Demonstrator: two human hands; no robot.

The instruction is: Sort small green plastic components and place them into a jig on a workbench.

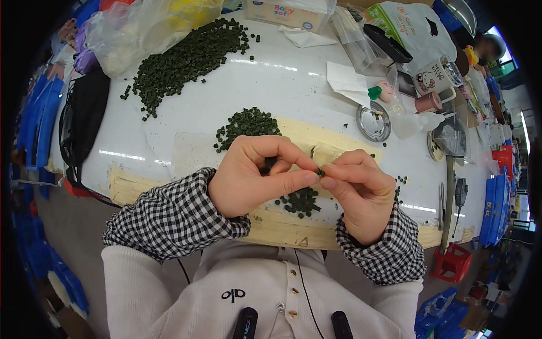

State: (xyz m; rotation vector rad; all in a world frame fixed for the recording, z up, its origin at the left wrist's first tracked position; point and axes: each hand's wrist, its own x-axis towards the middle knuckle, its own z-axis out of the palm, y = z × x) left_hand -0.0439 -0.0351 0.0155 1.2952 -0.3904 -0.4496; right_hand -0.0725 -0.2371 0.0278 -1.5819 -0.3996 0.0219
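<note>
You pinch one small dark green piece (320, 171) between the fingers of your left hand (254, 175) and right hand (361, 195), mid-frame above the white tabletop (282, 85); next, I think, keep that grip gentle and steady.

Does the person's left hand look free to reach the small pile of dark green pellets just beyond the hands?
Probably not right away: the left hand is pinching a small dark green piece together with the right hand. The pile of dark green pellets lies close, with bare white table around it.
</note>
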